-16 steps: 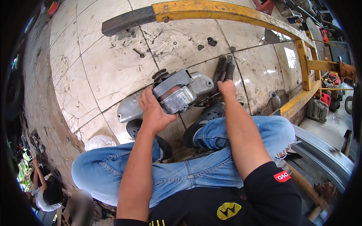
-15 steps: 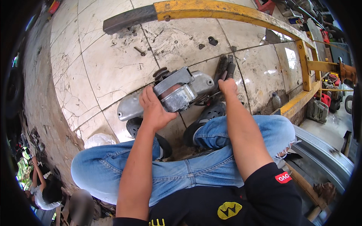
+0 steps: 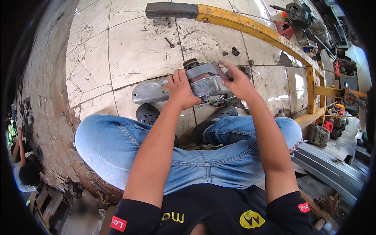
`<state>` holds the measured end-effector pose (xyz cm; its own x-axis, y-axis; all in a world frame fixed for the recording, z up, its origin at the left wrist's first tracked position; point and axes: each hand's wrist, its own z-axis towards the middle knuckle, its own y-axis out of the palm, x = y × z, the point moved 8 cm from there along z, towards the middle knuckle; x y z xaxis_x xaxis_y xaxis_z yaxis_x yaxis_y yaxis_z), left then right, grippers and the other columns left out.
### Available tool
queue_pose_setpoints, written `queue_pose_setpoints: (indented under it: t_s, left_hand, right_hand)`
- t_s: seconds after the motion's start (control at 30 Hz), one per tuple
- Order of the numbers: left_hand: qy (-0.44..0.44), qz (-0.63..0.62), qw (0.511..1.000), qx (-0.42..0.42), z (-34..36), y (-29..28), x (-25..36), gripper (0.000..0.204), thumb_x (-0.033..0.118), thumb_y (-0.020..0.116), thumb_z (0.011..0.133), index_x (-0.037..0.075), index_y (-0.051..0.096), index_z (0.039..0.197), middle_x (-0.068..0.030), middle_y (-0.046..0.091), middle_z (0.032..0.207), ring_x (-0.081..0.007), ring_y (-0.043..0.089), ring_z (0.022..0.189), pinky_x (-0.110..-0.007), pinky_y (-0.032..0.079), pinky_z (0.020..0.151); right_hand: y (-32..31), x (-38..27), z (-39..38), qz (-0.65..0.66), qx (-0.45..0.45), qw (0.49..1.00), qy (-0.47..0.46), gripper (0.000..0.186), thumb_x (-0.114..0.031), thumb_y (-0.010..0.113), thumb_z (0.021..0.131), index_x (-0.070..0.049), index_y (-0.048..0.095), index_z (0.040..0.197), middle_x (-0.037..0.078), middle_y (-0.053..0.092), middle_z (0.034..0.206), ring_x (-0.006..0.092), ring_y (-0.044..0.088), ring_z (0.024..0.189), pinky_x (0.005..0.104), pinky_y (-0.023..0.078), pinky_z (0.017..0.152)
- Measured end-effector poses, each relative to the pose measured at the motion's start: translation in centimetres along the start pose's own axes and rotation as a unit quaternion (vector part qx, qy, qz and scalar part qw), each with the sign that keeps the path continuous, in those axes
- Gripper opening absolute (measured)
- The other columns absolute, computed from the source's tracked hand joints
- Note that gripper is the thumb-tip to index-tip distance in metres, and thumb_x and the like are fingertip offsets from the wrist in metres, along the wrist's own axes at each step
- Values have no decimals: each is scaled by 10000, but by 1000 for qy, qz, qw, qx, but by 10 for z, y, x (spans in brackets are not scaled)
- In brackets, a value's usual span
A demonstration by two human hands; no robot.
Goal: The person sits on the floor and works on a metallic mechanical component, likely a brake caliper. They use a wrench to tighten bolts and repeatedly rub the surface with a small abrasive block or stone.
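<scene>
A grey cast-metal housing (image 3: 205, 86) with two rounded arms lies across the tiles in front of my shoes. At its far side sits a dark grooved pulley (image 3: 190, 64). My left hand (image 3: 182, 89) grips the housing's left side, fingers over the top and thumb along the near edge. My right hand (image 3: 239, 81) is at the housing's right end, blurred by motion. Between its thumb and fingers is a flat reddish-brown strip (image 3: 219, 70), tilted against the housing's upper right edge. Its exact kind does not show.
A yellow steel frame (image 3: 250, 26) with a dark end spans the far side and right. A loose bolt (image 3: 169, 42) and small dark pieces lie on dirty tiles. Metal channels (image 3: 333, 164) lie at right, near a grey jerrycan (image 3: 319, 136). Another person (image 3: 25, 168) is far left.
My right hand has left the dark bar-shaped things at the right and come to the housing with the brown strip. My left hand stays on the housing. The view has shifted.
</scene>
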<state>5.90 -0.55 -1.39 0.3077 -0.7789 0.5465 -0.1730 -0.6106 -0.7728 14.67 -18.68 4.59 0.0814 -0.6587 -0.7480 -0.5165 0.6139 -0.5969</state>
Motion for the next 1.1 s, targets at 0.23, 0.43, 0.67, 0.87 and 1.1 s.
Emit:
queue_pose_setpoints:
  t_s: [0.23,0.43,0.67,0.87,1.1]
  left_hand:
    - [-19,-18,1000,-14,4,6,-2,1252,349,894,508,-18,180,1469,-212,285,1468,-428,271,1341,-475,298,1165]
    - [-12,-27,999,-25,7,9,-5,1290,372,897,494,-56,171,1470,-243,266,1482,-439,240,1363,-478,247,1183]
    - [-16,-31,999,-31,6,8,-5,1333,380,909,477,-80,150,1471,-273,243,1491,-449,212,1378,-485,201,1198]
    - [1,7,1000,12,5,9,-5,1253,380,893,514,-7,182,1472,-193,286,1467,-423,263,1341,-471,268,1181]
    - [-22,-13,1000,-6,3,6,-4,1251,348,902,515,2,172,1471,-192,274,1480,-434,260,1345,-486,315,1157]
  right_hand:
    - [38,-38,-42,-247,-9,967,-57,459,-103,666,827,-188,636,1277,204,595,1031,412,629,941,477,528,792]
    - [42,-35,-39,-231,75,968,-68,395,-178,701,856,-116,633,1240,191,615,1032,392,644,902,473,522,779]
    - [26,3,-46,-102,160,982,-9,384,-163,746,826,-13,618,1154,196,679,951,326,675,842,387,519,781]
    - [2,11,-42,-67,190,980,4,258,-118,691,798,-3,665,1028,192,669,924,388,643,906,436,511,810]
    - [32,-25,-47,-162,126,971,-125,344,-62,664,774,-76,712,1114,147,637,903,362,608,853,453,500,768]
